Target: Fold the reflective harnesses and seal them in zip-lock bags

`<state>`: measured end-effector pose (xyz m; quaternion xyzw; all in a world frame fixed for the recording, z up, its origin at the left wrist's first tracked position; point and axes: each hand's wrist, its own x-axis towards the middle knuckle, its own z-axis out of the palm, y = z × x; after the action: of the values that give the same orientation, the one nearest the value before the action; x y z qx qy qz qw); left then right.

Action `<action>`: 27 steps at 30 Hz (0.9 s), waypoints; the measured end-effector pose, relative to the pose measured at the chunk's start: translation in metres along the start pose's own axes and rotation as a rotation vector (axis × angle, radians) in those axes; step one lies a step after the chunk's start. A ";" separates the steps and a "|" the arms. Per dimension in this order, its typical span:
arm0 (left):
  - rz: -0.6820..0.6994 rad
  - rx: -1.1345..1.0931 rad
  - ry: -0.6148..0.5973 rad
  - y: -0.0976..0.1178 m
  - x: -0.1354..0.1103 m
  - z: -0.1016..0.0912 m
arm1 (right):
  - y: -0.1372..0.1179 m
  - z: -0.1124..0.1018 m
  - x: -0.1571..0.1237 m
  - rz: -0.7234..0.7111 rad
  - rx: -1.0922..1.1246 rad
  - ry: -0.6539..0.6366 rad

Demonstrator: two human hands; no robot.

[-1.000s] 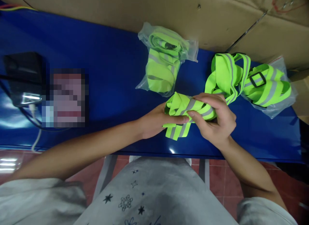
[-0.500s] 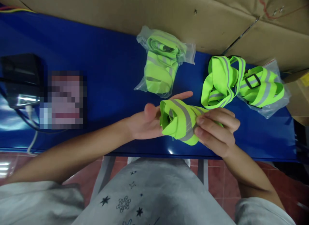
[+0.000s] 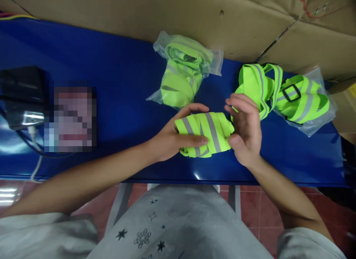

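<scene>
A bundle of neon yellow-green reflective strap (image 3: 215,131) with grey stripes is held above the blue table. My left hand (image 3: 178,134) is closed round the bundle's left end, thumb across its front. At the other end, my right hand (image 3: 246,131) has its fingers apart, the thumb touching or very near the strap. Behind my hands lies a clear plastic bag (image 3: 217,62) containing rolled straps (image 3: 182,81) of the same kind. Loose reflective straps (image 3: 257,84) lie beyond my right hand, beside more straps with a black buckle (image 3: 291,92) on a clear bag (image 3: 314,121).
The blue table (image 3: 111,66) backs onto cardboard (image 3: 125,14). At the left are a black device (image 3: 22,92) with cables (image 3: 39,164) and a blurred-out item (image 3: 73,120). An open cardboard box (image 3: 343,112) stands at the right edge.
The bundle has turned and shifted slightly left. My left hand, open under it before, has closed round it. My right hand has loosened its grip and opened.
</scene>
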<state>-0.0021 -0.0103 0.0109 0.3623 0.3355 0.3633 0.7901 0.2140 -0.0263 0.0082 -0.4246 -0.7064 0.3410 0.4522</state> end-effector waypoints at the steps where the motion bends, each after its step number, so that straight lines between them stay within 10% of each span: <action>1: 0.118 0.131 -0.016 -0.001 -0.002 -0.001 | 0.000 0.001 0.001 0.083 0.076 -0.039; 8: 0.571 0.748 -0.142 -0.008 -0.007 -0.004 | 0.001 0.001 0.005 0.232 0.226 -0.330; 15: 0.822 1.091 -0.036 -0.009 0.000 -0.012 | 0.004 0.002 0.003 0.159 0.160 -0.217; 23: 0.764 0.988 -0.093 -0.018 0.006 -0.019 | -0.004 0.006 0.006 0.188 0.101 -0.157; 27: 0.839 0.760 -0.152 -0.021 0.008 -0.017 | -0.007 -0.037 0.018 0.102 0.015 0.006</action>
<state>-0.0045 -0.0085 -0.0171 0.7484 0.2123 0.4724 0.4143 0.2423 -0.0088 0.0340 -0.4578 -0.6799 0.3675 0.4393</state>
